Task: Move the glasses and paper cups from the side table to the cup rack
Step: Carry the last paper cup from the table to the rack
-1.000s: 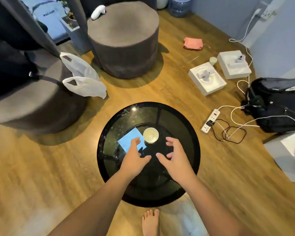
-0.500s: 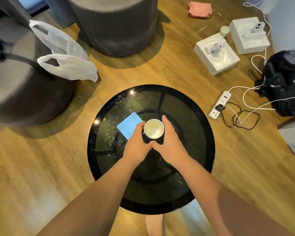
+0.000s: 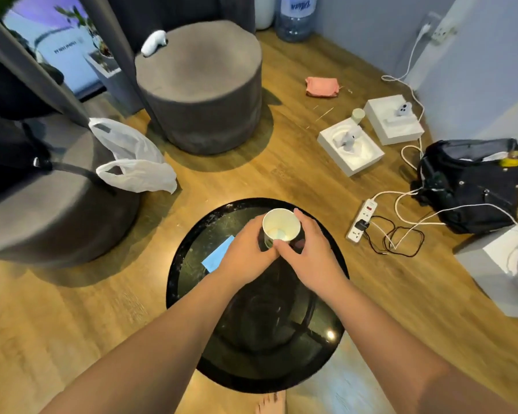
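A paper cup [image 3: 280,225], white inside and dark outside, is held above the round black glass side table [image 3: 251,348]. My left hand [image 3: 245,253] wraps its left side and my right hand [image 3: 308,249] wraps its right side, thumbs meeting at the near rim. A blue paper [image 3: 219,258] lies on the table, partly under my left hand. No glasses and no cup rack are in view.
Two grey round poufs [image 3: 201,85] [image 3: 42,210] stand at the back and left, a white plastic bag [image 3: 132,162] on the left one. White boxes [image 3: 350,146], a power strip [image 3: 362,221] with cables and a black bag [image 3: 473,186] lie on the floor at right.
Both hands closed round the cup from either side, then lifted it toward the table's far edge. The camera view tilted up and shows more of the room.
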Available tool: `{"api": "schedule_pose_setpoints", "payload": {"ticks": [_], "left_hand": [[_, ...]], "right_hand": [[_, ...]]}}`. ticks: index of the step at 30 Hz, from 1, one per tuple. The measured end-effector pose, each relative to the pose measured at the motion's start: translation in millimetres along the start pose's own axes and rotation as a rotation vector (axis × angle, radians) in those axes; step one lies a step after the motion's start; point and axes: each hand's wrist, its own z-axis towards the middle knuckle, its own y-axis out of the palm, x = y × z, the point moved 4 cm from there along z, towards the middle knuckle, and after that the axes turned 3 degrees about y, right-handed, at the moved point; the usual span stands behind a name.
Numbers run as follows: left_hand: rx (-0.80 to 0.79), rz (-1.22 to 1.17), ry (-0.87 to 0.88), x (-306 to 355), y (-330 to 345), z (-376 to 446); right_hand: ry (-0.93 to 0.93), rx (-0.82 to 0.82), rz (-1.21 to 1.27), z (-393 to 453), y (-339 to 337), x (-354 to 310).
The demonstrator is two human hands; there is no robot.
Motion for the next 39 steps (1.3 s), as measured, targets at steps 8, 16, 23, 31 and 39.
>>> {"api": "schedule_pose_setpoints", "payload": {"ticks": [8, 16, 23, 31, 39], "left_hand": [[-0.005, -0.063, 0.262, 201, -28, -24], [-0.045, -0.019, 0.656, 441, -21, -146], [-0.161, -0.078, 0.847, 572, 25, -272], [-0.218, -0.136, 0.987, 655, 60, -358], [-0.415, -0.163, 1.033, 652, 92, -407]], "right_hand": [[-0.162, 0.266, 0.078, -81, -170, -117], [-0.301, 0.552, 0.214, -262, -345, -200], [-0.448, 0.704, 0.315, -423, -447, -221], [-0.471, 0.805, 0.269, -545, -496, -222], [-0.402, 0.988, 0.227, -606, -482, -196]]}}
